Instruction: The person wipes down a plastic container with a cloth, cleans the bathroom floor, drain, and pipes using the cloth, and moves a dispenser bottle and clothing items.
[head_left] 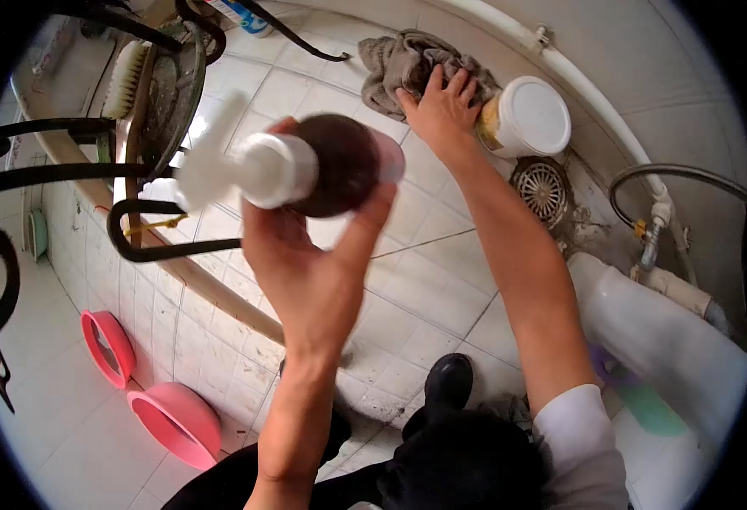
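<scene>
A dark brown pump bottle (339,164) with a white pump top (276,170) is held up in my left hand (310,263), tilted on its side. The pump's nozzle is blurred. Farther off, my right hand (444,115) rests on a crumpled grey-brown cloth (403,72) on the tiled surface, fingers spread. Just right of that hand stands a white tub (537,116) with a lid. Below the tub is a round drain grate (541,194).
A black metal rack (59,177) holding a brush (124,81) fills the upper left. Two pink basins (178,421) lie at the lower left. A white pipe (594,93) and grey hose (688,170) run along the right. A black boot (448,382) shows below.
</scene>
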A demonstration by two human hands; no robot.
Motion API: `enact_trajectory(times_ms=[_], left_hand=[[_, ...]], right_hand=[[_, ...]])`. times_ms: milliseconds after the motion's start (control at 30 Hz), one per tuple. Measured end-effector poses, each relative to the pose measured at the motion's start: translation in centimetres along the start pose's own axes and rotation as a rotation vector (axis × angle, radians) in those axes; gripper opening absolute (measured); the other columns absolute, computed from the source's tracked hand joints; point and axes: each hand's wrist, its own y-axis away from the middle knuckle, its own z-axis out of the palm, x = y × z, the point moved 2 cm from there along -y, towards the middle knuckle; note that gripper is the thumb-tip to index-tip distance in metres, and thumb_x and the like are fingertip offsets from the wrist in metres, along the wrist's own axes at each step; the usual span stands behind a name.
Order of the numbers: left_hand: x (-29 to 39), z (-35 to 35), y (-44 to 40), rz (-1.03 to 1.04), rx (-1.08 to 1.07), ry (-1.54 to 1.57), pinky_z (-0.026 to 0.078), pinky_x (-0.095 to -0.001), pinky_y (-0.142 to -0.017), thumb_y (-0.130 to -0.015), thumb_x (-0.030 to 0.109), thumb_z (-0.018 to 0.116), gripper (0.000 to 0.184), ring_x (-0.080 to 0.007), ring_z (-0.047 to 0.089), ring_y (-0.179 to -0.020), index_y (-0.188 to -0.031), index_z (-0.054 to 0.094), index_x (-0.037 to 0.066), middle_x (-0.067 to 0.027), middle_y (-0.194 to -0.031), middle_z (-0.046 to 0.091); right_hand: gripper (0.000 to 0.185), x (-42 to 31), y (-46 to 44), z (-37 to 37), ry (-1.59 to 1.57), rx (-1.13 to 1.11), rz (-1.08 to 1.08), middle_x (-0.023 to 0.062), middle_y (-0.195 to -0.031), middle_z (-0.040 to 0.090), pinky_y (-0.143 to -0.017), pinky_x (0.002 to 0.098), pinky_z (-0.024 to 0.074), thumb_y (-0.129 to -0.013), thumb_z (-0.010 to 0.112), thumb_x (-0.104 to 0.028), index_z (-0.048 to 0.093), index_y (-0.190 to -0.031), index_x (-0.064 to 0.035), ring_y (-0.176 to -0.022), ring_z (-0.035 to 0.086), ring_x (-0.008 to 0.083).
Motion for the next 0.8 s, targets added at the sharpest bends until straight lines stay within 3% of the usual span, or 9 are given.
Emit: enact_trajectory(times_ms=[133,233,267,433,467,567,700,733,800], left_hand=[[-1.5,-0.7,1.0,-0.106,-0.081,-0.048,0.051,-0.0383,-0.11,-0.076,0.004,0.09,0.085,-0.0248,0.059,-0.129,-0.147,0.044,-0.003,-0.0153,-0.142,0.056],[-1.5,-0.7,1.1,-0.158,-0.086,-0.062,0.052,-0.038,-0.109,-0.074,0.002,0.089,0.086,-0.0243,0.058,-0.129,-0.147,0.044,-0.001,-0.0153,-0.143,0.054],[-1.5,-0.7,1.1,-0.169,-0.084,-0.077,0.052,-0.038,-0.108,-0.074,0.001,0.089,0.086,-0.0241,0.058,-0.128,-0.147,0.044,-0.001,-0.0152,-0.143,0.054],[-2.3,-1.1,1.1,-0.158,-0.07,-0.106,0.053,-0.0396,-0.106,-0.072,-0.002,0.088,0.087,-0.0257,0.059,-0.126,-0.147,0.044,0.0,-0.0153,-0.144,0.053],[-2.3,-0.9,1.1,-0.17,-0.05,-0.081,0.053,-0.0401,-0.107,-0.072,-0.002,0.088,0.086,-0.0263,0.059,-0.127,-0.147,0.044,0.0,-0.0156,-0.144,0.054],[-2.6,-0.6,1.3,-0.177,-0.051,-0.088,0.054,-0.0405,-0.107,-0.073,-0.002,0.088,0.086,-0.0265,0.059,-0.127,-0.147,0.045,0.0,-0.0157,-0.142,0.056],[-2.1,0.9,0.9,-0.169,-0.07,-0.095,0.055,-0.04,-0.106,-0.073,-0.001,0.089,0.086,-0.025,0.061,-0.125,-0.147,0.046,0.001,-0.0143,-0.14,0.057],[-1.4,1.4,0.8,-0.182,-0.08,-0.068,0.055,-0.0389,-0.105,-0.074,0.001,0.09,0.085,-0.0238,0.062,-0.124,-0.147,0.046,0.001,-0.0131,-0.139,0.058],[-0.5,2.1,0.9,-0.171,-0.101,-0.012,0.055,-0.0386,-0.105,-0.074,0.001,0.09,0.085,-0.0237,0.062,-0.124,-0.147,0.046,0.001,-0.013,-0.139,0.058]], right_hand=[[0.085,-2.3,-0.7,0.9,0.024,0.124,0.07,0.0275,-0.165,0.027,-0.116,0.0672,0.0282,-0.095,0.064,-0.057,0.038,-0.158,-0.0065,-0.152,0.026,0.0474],[0.074,-3.7,-3.5,3.0,-0.051,0.215,-0.192,0.0267,-0.16,0.035,-0.114,0.0665,0.0311,-0.093,0.068,-0.047,0.046,-0.153,-0.0082,-0.148,0.032,0.0466],[0.063,-4.5,-4.8,3.7,-0.126,0.285,-0.272,0.0225,-0.155,0.041,-0.113,0.0649,0.0335,-0.092,0.068,-0.033,0.051,-0.147,-0.0092,-0.145,0.036,0.0449],[0.062,-6.7,-7.3,3.9,-0.134,0.26,-0.551,0.0135,-0.16,0.043,-0.117,0.0565,0.0365,-0.089,0.066,-0.023,0.054,-0.148,-0.0126,-0.146,0.041,0.034],[0.063,-6.5,-8.4,3.5,-0.161,0.146,-0.56,0.0132,-0.16,0.044,-0.118,0.0558,0.0361,-0.089,0.065,-0.024,0.052,-0.151,-0.0156,-0.147,0.041,0.0323],[0.064,-6.2,-9.6,2.8,-0.059,0.172,-0.62,0.0116,-0.16,0.044,-0.117,0.0565,0.036,-0.09,0.065,-0.027,0.052,-0.152,-0.0186,-0.147,0.041,0.032],[0.063,-5.2,-8.4,1.6,0.03,0.05,-0.502,0.0088,-0.158,0.046,-0.117,0.0582,0.0344,-0.092,0.064,-0.032,0.051,-0.152,-0.0191,-0.144,0.044,0.0298],[0.064,-4.9,-7.5,1.2,0.071,0.046,-0.491,0.014,-0.15,0.051,-0.113,0.0571,0.0417,-0.092,0.064,-0.031,0.051,-0.15,-0.0085,-0.139,0.047,0.0325],[0.065,-4.1,-6.0,1.0,0.104,0.007,-0.292,0.0194,-0.144,0.053,-0.107,0.0553,0.0476,-0.092,0.064,-0.031,0.05,-0.147,0.0001,-0.135,0.05,0.0362]])
